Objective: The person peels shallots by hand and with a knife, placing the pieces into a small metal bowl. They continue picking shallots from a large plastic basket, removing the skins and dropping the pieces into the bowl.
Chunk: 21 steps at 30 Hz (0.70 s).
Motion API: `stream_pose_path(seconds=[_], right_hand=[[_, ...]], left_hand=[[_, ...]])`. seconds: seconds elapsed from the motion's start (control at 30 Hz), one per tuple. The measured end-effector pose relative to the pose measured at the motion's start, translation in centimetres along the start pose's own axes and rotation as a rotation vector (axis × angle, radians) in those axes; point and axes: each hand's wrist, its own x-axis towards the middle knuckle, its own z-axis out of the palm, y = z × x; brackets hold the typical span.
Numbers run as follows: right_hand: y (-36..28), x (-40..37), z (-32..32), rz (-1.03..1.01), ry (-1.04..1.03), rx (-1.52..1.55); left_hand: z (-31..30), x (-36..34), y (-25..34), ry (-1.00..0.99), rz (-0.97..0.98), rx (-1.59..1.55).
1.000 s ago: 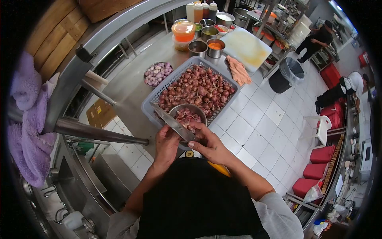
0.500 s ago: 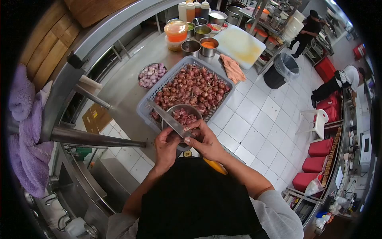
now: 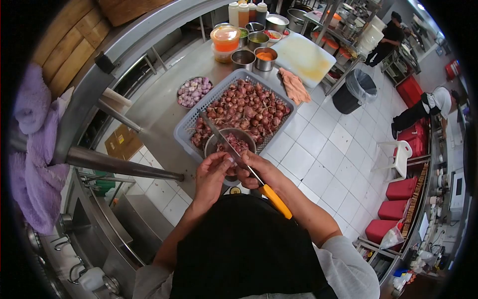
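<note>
My right hand [image 3: 256, 170] is closed around a knife [image 3: 217, 134] with a yellow handle; its blade slants up to the left over a steel bowl. In my left hand [image 3: 210, 178], the fingertips pinch a small shallot, mostly hidden by the fingers, close to the blade. Below both hands, the steel bowl [image 3: 253, 141] holds reddish skins and sits at the near end of a grey plastic basket [image 3: 182, 130]. Red unpeeled shallots [image 3: 249, 107] fill the basket. To its left stands a bowl of peeled, pale purple shallots [image 3: 194, 91].
Behind the basket are metal pots [image 3: 243, 59], a lidded orange tub [image 3: 225, 39], squeeze bottles [image 3: 243, 15], a white cutting board [image 3: 306, 59] and an orange cloth [image 3: 294, 85]. A metal rail [image 3: 124, 163] runs at left. Two people work at the far right, past a black bin [image 3: 347, 99].
The knife has turned in my right hand, its yellow handle now pointing down to the right and the blade steeper. My hands have drawn slightly apart.
</note>
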Motion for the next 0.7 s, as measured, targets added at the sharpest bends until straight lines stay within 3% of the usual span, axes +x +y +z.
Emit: stream_pose_path(seconds=[0.2,0.3,0.53,0.7], right_hand=[[-0.5,0.3,-2.0,-0.062,-0.031,-0.013],[-0.3,0.6,-3.0,-0.111,0.208,-0.16],[1.3,0.4,-3.8,-0.135,0.198,-0.292],[1.2,-1.3,-1.2,-0.272,0.118,-0.617]], left_hand=[[-0.6,-0.2,1.3,-0.083,-0.103,-0.11],[-0.4,-0.2,1.6,-0.057,-0.116,-0.152],[-1.4,0.3,0.6,-0.03,-0.101,-0.113],[-1.4,0.4,0.0,-0.039,-0.079,-0.161]])
